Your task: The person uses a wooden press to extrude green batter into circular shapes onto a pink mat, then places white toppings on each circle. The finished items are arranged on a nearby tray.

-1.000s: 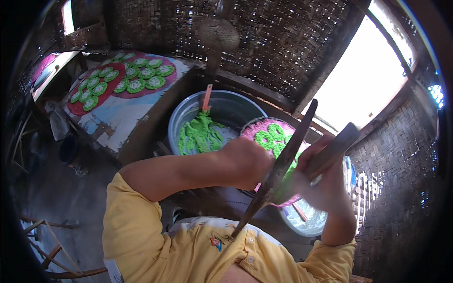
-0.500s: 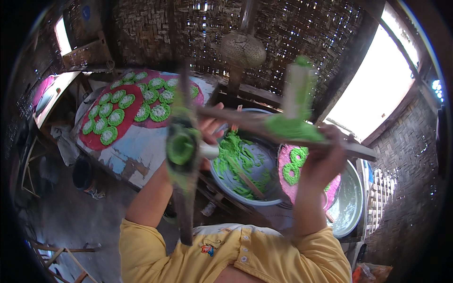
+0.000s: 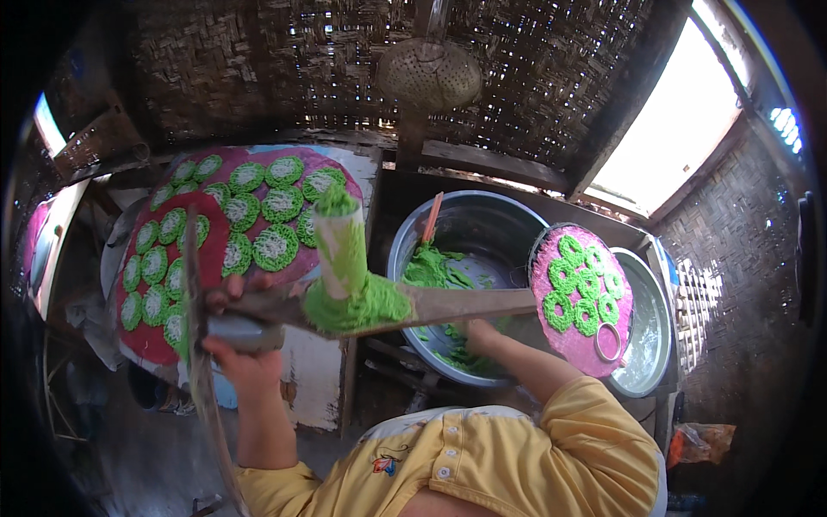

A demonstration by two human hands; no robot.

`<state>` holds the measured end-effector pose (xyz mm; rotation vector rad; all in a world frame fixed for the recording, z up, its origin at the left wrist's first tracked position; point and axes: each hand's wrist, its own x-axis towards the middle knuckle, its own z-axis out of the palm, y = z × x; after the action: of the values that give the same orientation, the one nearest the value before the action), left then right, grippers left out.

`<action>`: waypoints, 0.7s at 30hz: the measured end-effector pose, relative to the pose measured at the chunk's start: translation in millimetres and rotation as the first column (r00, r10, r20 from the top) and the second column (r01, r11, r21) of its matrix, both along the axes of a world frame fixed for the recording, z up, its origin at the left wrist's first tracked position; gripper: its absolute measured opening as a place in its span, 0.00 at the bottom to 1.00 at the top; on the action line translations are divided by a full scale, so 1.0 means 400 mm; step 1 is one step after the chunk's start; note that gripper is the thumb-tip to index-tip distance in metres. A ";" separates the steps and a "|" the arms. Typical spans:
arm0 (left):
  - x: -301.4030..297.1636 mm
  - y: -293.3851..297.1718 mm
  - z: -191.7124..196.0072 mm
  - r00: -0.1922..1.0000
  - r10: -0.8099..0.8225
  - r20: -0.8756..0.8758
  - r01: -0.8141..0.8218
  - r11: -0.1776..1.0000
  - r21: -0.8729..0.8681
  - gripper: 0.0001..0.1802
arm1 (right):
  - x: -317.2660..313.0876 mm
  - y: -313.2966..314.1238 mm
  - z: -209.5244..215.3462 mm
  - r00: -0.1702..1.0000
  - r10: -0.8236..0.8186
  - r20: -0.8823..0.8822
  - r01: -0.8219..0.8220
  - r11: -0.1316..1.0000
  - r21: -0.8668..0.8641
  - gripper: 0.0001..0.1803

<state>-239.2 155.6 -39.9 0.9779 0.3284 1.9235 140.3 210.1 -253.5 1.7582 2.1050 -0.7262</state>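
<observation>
My left hand (image 3: pixel 250 358) is closed on a two-part wooden dough press, its fingers around a pale grey tube (image 3: pixel 245 334) that sticks out sideways from an upright board (image 3: pixel 200 379). The other part, a wooden board (image 3: pixel 474 306), points right and carries an upright plunger (image 3: pixel 342 258) smeared with green dough. A lump of green dough (image 3: pixel 370 303) clings around the plunger's foot. My right hand (image 3: pixel 481 338) reaches into a grey basin (image 3: pixel 401 246) holding green dough (image 3: pixel 431 269); its fingers are hidden by the press and dough.
Green rings with white centres lie on red round mats (image 3: pixel 226 284) on the table at left. A pink round mat (image 3: pixel 551 332) with several green dough rings and a metal ring (image 3: pixel 608 342) rests over another basin (image 3: pixel 659 345). A perforated ladle (image 3: pixel 431 73) hangs on the woven wall.
The press has moved left and lower in view. My right hand has let go of its plunger board and gone down into the basin. My left hand keeps hold of the tube.
</observation>
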 end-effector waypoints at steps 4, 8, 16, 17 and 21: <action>-0.026 -0.017 0.009 0.989 0.138 -0.053 -0.136 0.990 0.032 0.30 | 0.043 0.066 0.061 0.881 0.410 0.235 -0.470 0.810 0.349 0.34; -0.036 -0.033 0.018 0.942 0.334 -0.039 -0.336 0.941 -0.043 0.30 | 0.076 0.202 0.264 0.876 0.411 0.252 -0.471 0.843 0.262 0.18; -0.041 -0.049 0.027 0.975 0.190 0.117 -0.190 0.982 -0.011 0.30 | -0.120 0.368 0.351 0.606 0.477 0.636 -0.699 0.702 0.140 0.06; -0.041 -0.051 0.026 0.973 0.208 0.104 -0.207 0.978 -0.027 0.30 | -0.137 0.375 0.336 0.591 0.510 0.625 -0.756 0.621 0.209 0.05; -0.037 -0.055 0.024 0.962 0.252 0.103 -0.250 0.968 -0.034 0.29 | -0.177 0.364 0.295 0.574 0.589 0.569 -0.812 0.503 0.298 0.06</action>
<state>-253.8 133.6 -30.3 0.8479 0.4257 2.1887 69.4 355.5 -135.4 0.8459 2.5336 0.4868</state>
